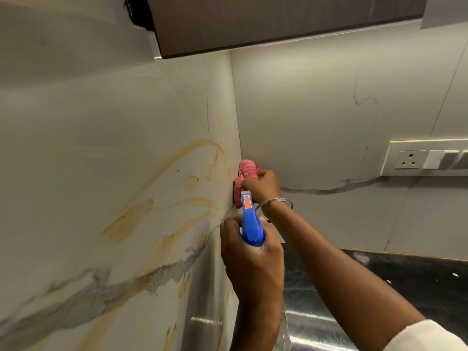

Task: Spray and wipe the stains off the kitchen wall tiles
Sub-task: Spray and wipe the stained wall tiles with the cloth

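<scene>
A switchboard [428, 158], dark cabinet [278, 21] and black countertop [405, 279].

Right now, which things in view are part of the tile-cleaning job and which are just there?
In the job: spray bottle in the left hand; pink cloth pressed into the wall corner by the right hand; orange stains on the left wall tiles.

Just there: socket panel, cabinet, dark counter.

We note our left hand [253, 262] raised, fingers curled tight around a grip, wrist straight. Our right hand [263, 186] reaches further forward, arm extended, fingers pinched closed, a thin bangle [276, 202] circling the wrist.
</scene>
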